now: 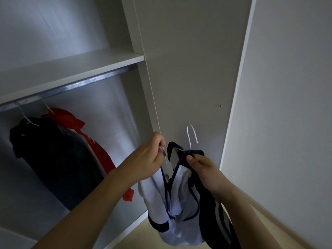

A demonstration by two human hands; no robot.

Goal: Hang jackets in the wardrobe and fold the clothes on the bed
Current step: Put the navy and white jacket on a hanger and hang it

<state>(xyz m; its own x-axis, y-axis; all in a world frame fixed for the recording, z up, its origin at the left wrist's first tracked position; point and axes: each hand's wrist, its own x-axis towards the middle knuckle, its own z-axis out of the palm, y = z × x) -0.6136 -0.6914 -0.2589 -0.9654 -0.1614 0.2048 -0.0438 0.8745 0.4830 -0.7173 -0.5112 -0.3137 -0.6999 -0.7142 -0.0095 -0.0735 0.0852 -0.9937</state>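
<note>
A white and navy jacket (pixel 177 191) hangs on a white wire hanger (pixel 191 135) in front of the wardrobe's side panel. My left hand (pixel 149 159) pinches the metal zipper pull (pixel 162 150) near the collar. My right hand (pixel 201 168) grips the navy collar beside the hanger's neck. Inside the wardrobe, a black jacket (pixel 52 151) and a red garment (pixel 93 141) hang on white hangers from the metal rail (pixel 86 82).
A white shelf (pixel 71 65) sits above the rail. The wardrobe's side panel (pixel 188 69) stands straight ahead, a white wall (pixel 287 87) to the right. Free rail length lies right of the red garment. Pale floor shows at the bottom.
</note>
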